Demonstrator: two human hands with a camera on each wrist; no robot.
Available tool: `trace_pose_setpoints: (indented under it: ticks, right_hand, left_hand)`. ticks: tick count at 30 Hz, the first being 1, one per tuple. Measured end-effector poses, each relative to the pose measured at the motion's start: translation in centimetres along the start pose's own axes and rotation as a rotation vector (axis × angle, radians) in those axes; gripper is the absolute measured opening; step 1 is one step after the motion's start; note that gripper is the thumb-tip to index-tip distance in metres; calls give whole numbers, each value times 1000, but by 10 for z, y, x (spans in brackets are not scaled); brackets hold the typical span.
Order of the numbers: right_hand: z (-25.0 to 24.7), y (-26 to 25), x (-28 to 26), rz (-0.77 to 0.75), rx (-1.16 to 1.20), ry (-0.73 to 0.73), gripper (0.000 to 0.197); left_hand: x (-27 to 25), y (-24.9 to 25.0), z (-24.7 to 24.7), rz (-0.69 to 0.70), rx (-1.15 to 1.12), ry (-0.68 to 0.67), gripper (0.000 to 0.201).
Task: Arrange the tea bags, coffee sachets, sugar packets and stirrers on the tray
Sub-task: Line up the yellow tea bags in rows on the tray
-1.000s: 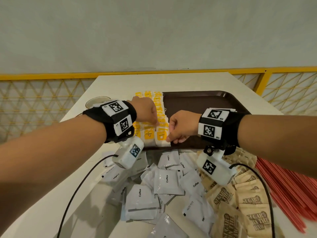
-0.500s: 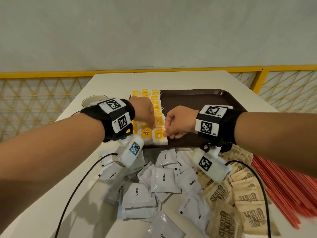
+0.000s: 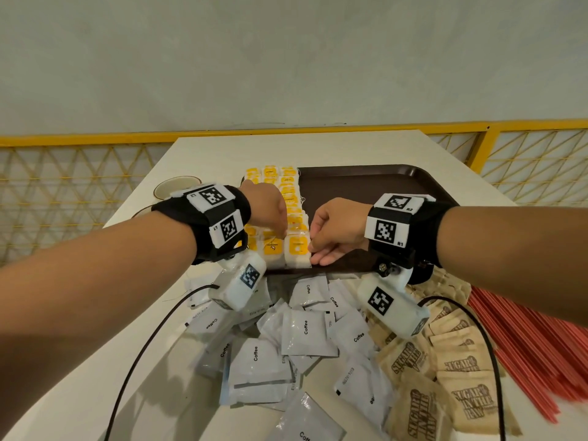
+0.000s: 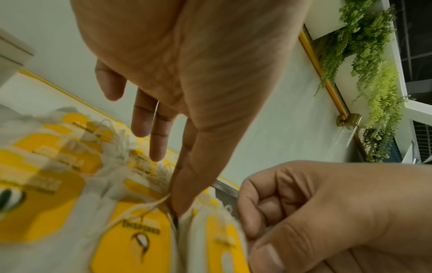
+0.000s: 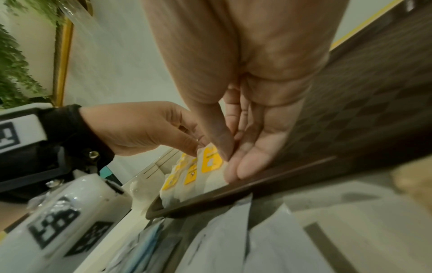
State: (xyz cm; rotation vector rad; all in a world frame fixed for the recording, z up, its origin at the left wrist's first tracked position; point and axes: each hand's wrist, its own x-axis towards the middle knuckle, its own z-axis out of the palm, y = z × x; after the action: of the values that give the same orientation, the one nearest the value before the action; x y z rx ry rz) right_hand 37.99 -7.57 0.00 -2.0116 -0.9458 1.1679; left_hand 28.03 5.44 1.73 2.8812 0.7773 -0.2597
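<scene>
- Head view showed a person's two hands meeting over the near left corner of a dark brown plastic tray [image 3: 366,186], where white paper tea bags with yellow tags [image 3: 288,198] lay in overlapping rows.
- Left hand [image 3: 267,206] reached down with fingers extended, one fingertip pressed into the seam between the two nearest bags; it held nothing.
- Right hand [image 3: 337,232] touched the nearest tea bag [image 3: 297,254] at its right edge, thumb bearing on the top and straight fingers laid alongside.
- White foil coffee sachets [image 3: 305,332], brown paper sugar packets [image 3: 458,367] and thin red plastic stirrers [image 3: 525,342] remained heaped on the cream table [image 3: 210,154], off the tray.
- Tea bags looked light, soft and easily crumpled, their strings apt to snag; they were probably best nudged by the flat edges or lifted at the stiffer tag.
</scene>
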Motion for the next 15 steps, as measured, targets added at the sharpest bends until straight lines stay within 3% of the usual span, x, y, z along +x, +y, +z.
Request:
trace_pose_setpoints:
  ticks: [8,15]
  right_hand:
    - [-6,-4,7,-98,1,116,16]
    - [-10,-9,17,-107,26,171,14]
  left_hand:
    - [4,-12,-9,-92,-98,94,27]
    - [5,-17,-8,-22,-302,127,16]
